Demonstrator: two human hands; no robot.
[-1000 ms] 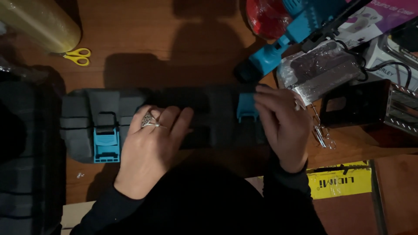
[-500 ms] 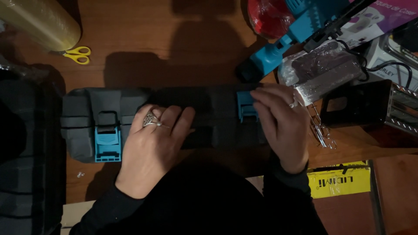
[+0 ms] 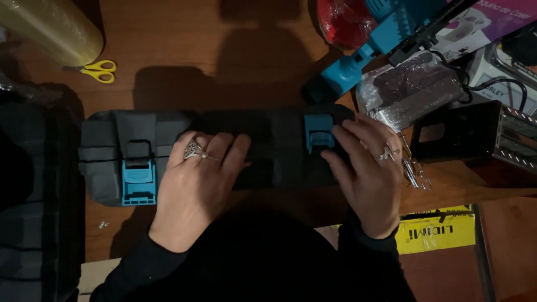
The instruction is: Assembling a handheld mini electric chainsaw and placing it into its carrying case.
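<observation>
A dark grey plastic tool case (image 3: 106, 151) lies across the wooden table in front of me. It has two blue latches. The left latch (image 3: 138, 182) hangs flipped down and open. My left hand (image 3: 198, 184) rests flat on the case's middle, fingers together, rings on it. My right hand (image 3: 366, 170) lies on the case's right end, its fingers pressing beside the right blue latch (image 3: 319, 133), which sits flat against the case.
Yellow-handled scissors (image 3: 100, 71) and a yellowish roll (image 3: 53, 28) lie at the back left. A blue power tool (image 3: 363, 53), a plastic-wrapped item (image 3: 408, 92), a black box (image 3: 475, 137) and a yellow label (image 3: 436, 235) crowd the right. A black case (image 3: 33, 201) stands at left.
My right hand has slid a little outward from the right blue latch, so that the latch now shows fully. My left hand has stayed on the case's middle.
</observation>
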